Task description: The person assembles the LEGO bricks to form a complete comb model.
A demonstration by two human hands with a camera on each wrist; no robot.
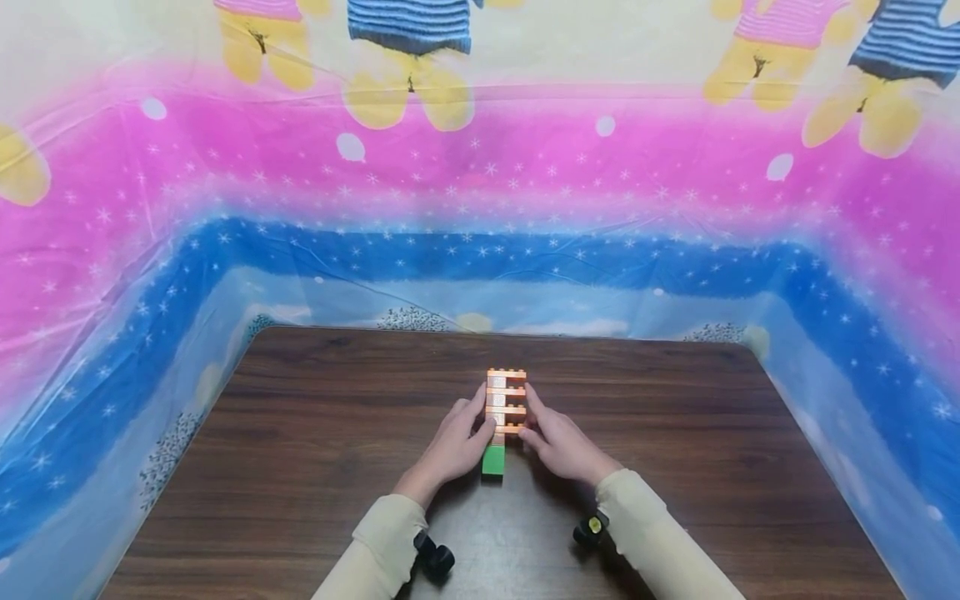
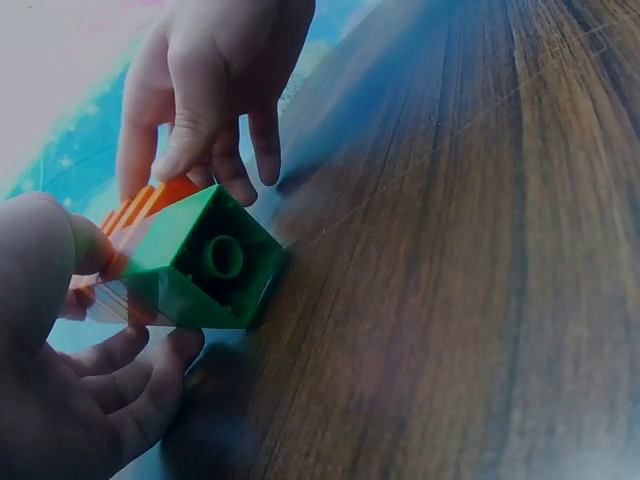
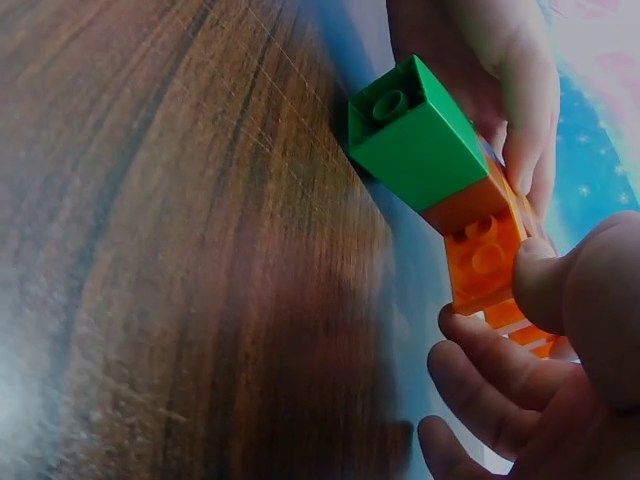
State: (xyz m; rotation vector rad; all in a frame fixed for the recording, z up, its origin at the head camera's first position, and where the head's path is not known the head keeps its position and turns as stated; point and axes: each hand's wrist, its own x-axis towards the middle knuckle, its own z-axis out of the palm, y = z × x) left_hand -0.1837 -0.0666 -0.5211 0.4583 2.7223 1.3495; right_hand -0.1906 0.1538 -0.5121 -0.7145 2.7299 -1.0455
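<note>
A toy building brick assembly lies lengthwise near the middle of the table, with a hollow green brick (image 1: 492, 460) at its near end and several orange bricks (image 1: 516, 410) stepping out to its right. My left hand (image 1: 453, 443) holds its left side between thumb and fingers. From the right, my right hand (image 1: 561, 442) grips the orange bricks, thumb nearer me and fingers farther along. In the left wrist view the open underside of the green brick (image 2: 225, 255) shows a round tube. The right wrist view shows an orange brick's underside (image 3: 487, 258) beside my right thumb (image 3: 545, 285).
The dark wood-grain table (image 1: 315, 392) has a backdrop cloth (image 1: 525, 167) in pink, blue and cream along its back and sides. A small black device sits on each wrist at the cream sleeves (image 1: 386, 533).
</note>
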